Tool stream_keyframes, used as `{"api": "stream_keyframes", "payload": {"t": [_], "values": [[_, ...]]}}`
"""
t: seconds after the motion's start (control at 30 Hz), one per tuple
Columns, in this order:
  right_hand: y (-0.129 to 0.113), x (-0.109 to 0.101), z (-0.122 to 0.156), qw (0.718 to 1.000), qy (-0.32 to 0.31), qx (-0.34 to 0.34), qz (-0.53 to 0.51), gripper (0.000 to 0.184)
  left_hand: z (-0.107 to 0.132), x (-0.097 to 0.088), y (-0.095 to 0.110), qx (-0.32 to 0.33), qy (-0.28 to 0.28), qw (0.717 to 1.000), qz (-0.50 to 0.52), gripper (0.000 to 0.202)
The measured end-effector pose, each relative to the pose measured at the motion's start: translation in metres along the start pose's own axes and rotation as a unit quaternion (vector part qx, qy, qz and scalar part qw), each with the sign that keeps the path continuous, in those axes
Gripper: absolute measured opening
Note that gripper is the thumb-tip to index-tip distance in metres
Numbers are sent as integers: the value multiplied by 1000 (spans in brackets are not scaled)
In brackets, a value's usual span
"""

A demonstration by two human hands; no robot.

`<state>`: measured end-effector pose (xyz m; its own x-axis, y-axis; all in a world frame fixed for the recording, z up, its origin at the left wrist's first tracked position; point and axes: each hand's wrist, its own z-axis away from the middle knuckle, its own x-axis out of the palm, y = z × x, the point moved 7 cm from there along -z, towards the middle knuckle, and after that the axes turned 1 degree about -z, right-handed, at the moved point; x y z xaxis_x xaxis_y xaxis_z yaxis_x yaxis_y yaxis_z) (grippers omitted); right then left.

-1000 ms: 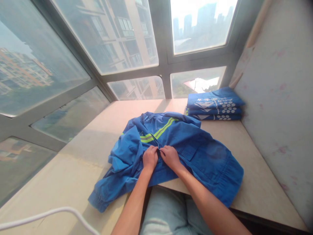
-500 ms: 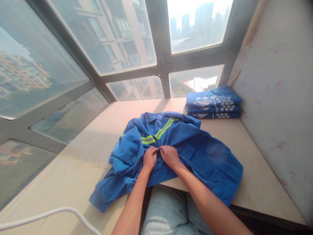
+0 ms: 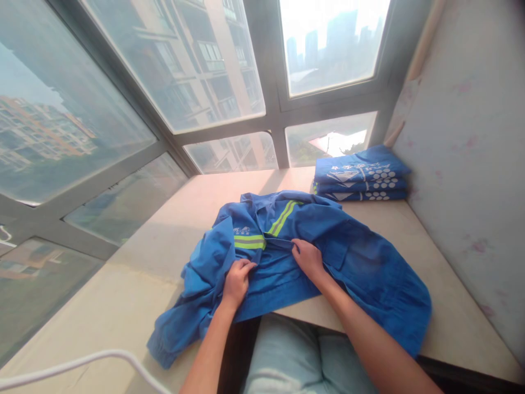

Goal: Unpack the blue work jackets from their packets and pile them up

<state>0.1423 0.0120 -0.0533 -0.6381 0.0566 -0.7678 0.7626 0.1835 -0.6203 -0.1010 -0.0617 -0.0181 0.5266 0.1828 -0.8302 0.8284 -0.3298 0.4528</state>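
Note:
A blue work jacket [image 3: 279,273] with yellow-and-grey reflective stripes lies spread over the table's near edge, collar away from me. Its front is parted, and the inside of the back shows between my hands. With closed fingers my left hand [image 3: 238,282] grips the left front edge below the stripe. My right hand [image 3: 307,258] pinches the right front edge, pulled out to the right. One sleeve trails toward the lower left; the other drapes at the right, over the near edge.
Several folded blue garments [image 3: 361,174] with white prints are stacked at the back right, by the wall [image 3: 467,164]. Windows [image 3: 229,150] border the table [image 3: 151,241] at the back and left. A white cable [image 3: 82,361] curves across the lower left.
My hands were together at the jacket's middle and have moved apart, left and right. The front edges have parted between them, and the right side has spread further right.

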Motion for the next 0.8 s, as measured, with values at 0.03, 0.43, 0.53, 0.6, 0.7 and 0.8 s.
{"api": "stream_keyframes", "payload": {"t": [0.03,0.43,0.53,0.6,0.7,0.8], "values": [[9,-6,1,1000,5,1,1,33,5,-7,-6,1,-3,1000,-18,39],[-70,-18,24,976,18,-209,63,29,-26,-5,33,-18,46,998,-40,24],[-88,5,2,982,-29,-169,82,27,-56,15,30,-19,64,998,-21,33],[-86,18,-13,989,-43,-123,75,24,-69,30,23,-22,63,998,-11,36],[-74,31,-24,993,-48,-96,56,24,-75,45,10,-36,71,997,-13,34],[-63,37,-24,993,-55,-97,40,30,-71,51,2,-51,78,995,-18,29]]}}
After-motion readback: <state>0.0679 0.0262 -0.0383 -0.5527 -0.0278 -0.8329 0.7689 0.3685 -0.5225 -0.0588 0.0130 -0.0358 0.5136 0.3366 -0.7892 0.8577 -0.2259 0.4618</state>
